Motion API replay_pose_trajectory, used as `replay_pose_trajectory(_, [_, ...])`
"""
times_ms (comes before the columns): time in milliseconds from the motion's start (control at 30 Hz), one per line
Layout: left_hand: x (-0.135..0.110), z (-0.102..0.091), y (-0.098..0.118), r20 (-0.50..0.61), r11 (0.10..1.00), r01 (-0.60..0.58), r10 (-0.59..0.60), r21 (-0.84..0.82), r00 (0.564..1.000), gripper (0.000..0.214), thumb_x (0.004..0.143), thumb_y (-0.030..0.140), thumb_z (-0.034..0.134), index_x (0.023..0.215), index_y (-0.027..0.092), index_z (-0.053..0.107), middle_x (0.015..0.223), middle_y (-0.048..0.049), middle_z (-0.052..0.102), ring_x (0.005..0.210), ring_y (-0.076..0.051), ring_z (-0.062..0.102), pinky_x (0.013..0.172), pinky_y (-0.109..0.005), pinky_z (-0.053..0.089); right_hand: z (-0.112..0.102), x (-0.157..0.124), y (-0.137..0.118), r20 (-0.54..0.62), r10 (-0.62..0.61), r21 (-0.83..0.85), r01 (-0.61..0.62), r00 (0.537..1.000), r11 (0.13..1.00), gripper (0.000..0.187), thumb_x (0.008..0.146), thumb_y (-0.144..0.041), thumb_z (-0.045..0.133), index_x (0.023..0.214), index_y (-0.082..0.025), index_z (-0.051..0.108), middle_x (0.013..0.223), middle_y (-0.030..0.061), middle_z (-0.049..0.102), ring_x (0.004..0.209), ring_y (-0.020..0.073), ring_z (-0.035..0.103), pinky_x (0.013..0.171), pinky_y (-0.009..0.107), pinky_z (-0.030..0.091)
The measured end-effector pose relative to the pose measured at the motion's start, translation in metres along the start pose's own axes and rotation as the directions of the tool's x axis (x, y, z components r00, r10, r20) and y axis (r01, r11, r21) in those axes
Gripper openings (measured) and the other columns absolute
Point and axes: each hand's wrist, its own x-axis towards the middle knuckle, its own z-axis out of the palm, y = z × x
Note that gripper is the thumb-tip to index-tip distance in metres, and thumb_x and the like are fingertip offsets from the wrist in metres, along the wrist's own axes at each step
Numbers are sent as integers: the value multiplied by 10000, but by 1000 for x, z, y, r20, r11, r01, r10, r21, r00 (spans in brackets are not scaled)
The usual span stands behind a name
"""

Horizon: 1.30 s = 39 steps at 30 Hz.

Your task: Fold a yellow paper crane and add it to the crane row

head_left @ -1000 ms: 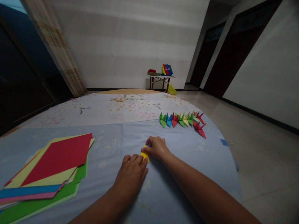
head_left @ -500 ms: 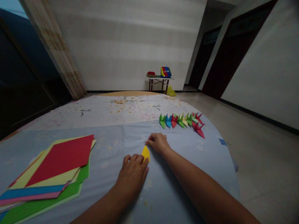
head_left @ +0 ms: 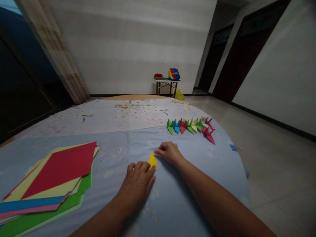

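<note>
A small folded piece of yellow paper lies on the blue cloth in front of me, its pointed end away from me. My left hand is closed on its left and near edges, thumb and fingers pressing it against the table. Just right of the paper's tip is my right hand, thumb and index finger brought together and the other fingers curled. Whether a bit of paper sits in that pinch is hidden. Beyond the right hand stands a row of folded paper cranes in green, blue, red and pale yellow.
A stack of coloured paper sheets, red on top, lies at the left of the round table. The floral tablecloth covers the far half. A small side table with a colourful box stands by the wall.
The view has shifted slightly. My right fingertips stay beside the tip of the yellow paper, and more of the paper's right side shows. The left hand still presses it.
</note>
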Motion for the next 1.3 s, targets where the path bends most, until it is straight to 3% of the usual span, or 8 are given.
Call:
replay_pose_trajectory(200, [3, 5, -6, -44, 995, 16, -21, -100, 999, 311, 875, 255, 407, 1138, 265, 572, 1063, -67, 574, 1028, -239, 476, 897, -453, 280, 0, -8, 0, 100, -108, 7, 108, 989, 994, 284, 678, -511, 658, 693, -227, 661, 725, -1, 652, 815, 177, 510, 725, 317, 243])
replay_pose_trajectory(333, [6, 3, -26, -11, 984, -56, 54, -169, 998, 301, 890, 279, 389, 1116, 300, 587, 1084, -39, 573, 1033, -218, 474, 894, -429, 292, 3, -6, -3, 107, -142, -34, 146, 984, 989, 230, 730, -456, 634, 734, -228, 669, 750, 11, 658, 846, 184, 508, 728, 321, 237])
replay_pose_trajectory(433, [6, -2, -36, 32, 983, -135, 140, -125, 990, 316, 880, 291, 414, 1156, 343, 557, 1110, -28, 569, 1056, -229, 456, 902, -440, 282, 2, -6, -3, 121, -145, -46, 152, 982, 987, 228, 735, -455, 629, 751, -230, 668, 764, 11, 657, 847, 182, 507, 724, 317, 237])
replay_pose_trajectory(667, [1, -9, -27, 115, 989, -147, 146, 4, 983, 356, 864, 283, 442, 1203, 366, 509, 1182, -31, 566, 1160, -296, 397, 927, -536, 205, -6, -10, -1, 208, -157, -4, 162, 965, 987, 330, 644, -520, 685, 848, -263, 659, 840, 3, 643, 888, 195, 497, 747, 321, 257])
replay_pose_trajectory(833, [-1, -7, -21, 130, 994, -104, 102, 12, 986, 398, 861, 279, 439, 1246, 372, 469, 1232, -36, 548, 1221, -330, 346, 921, -553, 205, -10, -10, -7, 239, -111, -76, 132, 965, 988, 333, 649, -495, 693, 876, -256, 647, 894, 28, 633, 913, 219, 485, 740, 334, 266])
replay_pose_trajectory(1000, [-1, -6, -28, 96, 992, -123, 125, -30, 987, 358, 876, 314, 423, 1223, 350, 501, 1211, -36, 566, 1215, -311, 364, 935, -528, 211, -9, -13, -3, 214, -130, -22, 138, 968, 990, 330, 652, -492, 690, 881, -258, 649, 894, 20, 637, 913, 212, 494, 751, 334, 274])
replay_pose_trajectory(1200, [-1, -12, -38, 168, 986, -146, 157, -74, 973, 329, 877, 329, 435, 1192, 359, 525, 1256, -29, 552, 1227, -318, 357, 935, -550, 186, -6, -13, 2, 185, -115, 6, 116, 976, 993, 299, 643, -465, 701, 856, -259, 660, 862, 6, 648, 889, 196, 511, 748, 324, 278])
replay_pose_trajectory(1300, [0, -9, -37, 121, 987, -145, 152, -67, 981, 290, 872, 308, 446, 1131, 346, 570, 1206, -26, 576, 1179, -297, 405, 919, -529, 210, -7, -14, 0, 178, -114, 6, 115, 977, 993, 294, 633, -455, 708, 846, -257, 663, 867, 10, 649, 889, 200, 510, 749, 328, 279])
